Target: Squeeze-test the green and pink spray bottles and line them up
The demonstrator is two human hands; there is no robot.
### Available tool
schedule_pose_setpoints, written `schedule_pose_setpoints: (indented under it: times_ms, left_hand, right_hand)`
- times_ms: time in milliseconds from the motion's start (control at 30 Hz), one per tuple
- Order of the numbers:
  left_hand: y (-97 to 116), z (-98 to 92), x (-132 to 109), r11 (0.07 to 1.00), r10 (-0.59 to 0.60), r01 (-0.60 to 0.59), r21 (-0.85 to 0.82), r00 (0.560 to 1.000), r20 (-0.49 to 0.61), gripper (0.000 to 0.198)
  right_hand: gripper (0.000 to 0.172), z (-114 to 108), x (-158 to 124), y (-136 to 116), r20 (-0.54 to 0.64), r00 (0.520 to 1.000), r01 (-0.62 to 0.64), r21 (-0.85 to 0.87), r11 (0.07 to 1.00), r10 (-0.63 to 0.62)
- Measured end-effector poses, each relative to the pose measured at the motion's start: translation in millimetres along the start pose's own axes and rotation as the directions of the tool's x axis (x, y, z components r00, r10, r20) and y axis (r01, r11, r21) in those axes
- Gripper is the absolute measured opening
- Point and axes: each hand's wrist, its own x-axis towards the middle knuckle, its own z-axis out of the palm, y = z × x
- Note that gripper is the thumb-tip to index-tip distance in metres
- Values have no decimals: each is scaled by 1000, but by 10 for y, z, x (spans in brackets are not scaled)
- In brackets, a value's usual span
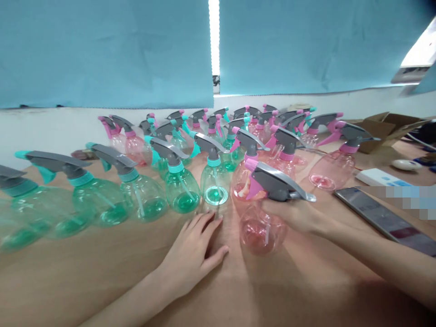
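Observation:
My right hand (299,215) is wrapped round the neck of a pink spray bottle (262,229) with a grey and pink trigger head (277,181), which stands on the brown table (102,272) in front of me. My left hand (194,254) lies flat on the table with its fingers stretched out, just left of that bottle. Its fingertips almost reach a green spray bottle (215,181). Behind stand several more green bottles (143,193) on the left and pink bottles (332,165) on the right.
A phone (384,220) lies on the table at the right, beside a white box (378,177). An open cardboard box (384,129) sits at the far right. Blue sheets (102,50) cover the wall behind the bottles.

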Motion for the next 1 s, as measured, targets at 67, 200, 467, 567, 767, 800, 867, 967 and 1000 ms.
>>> schedule_pose_setpoints:
  times_ms: [67,200,467,567,767,800,867,967,1000]
  left_hand:
    - [-2,-1,-1,1000,0,0,5,1000,9,51]
    - [-13,7,-6,1000,7,-7,10,1000,2,51]
    - [0,2,0,1000,-8,8,-14,1000,-1,50]
    - [3,4,6,1000,-5,4,-23,1000,-14,48]
    - [-6,14,0,1000,3,-3,-4,1000,-9,49]
    - [-5,12,-2,1000,3,-3,-2,1000,-7,49]
    - [-1,4,-5,1000,1,-1,-3,1000,2,50]
    - [6,-5,-2,1000,-1,1,-8,1000,11,49]
    - [7,-6,1,1000,-2,2,-8,1000,11,49]
  right_hand:
    - [26,0,-3,4,-7,1000,9,-11,1000,-10]
    - [25,1,7,4,-10,1000,18,14,1000,-18]
    - [21,20,20,33,-18,1000,19,68,997,-18]
    - [14,24,23,59,-28,999,-25,28,999,26]
    - [11,22,30,79,-47,999,-8,-46,999,5]
    - [8,24,30,77,-54,998,-18,-55,998,15]
    - [6,32,27,71,-59,997,-47,-67,997,43]
    - [11,36,23,59,-33,997,-76,-63,995,74]
    - [11,33,22,56,-25,997,-81,-63,995,79]
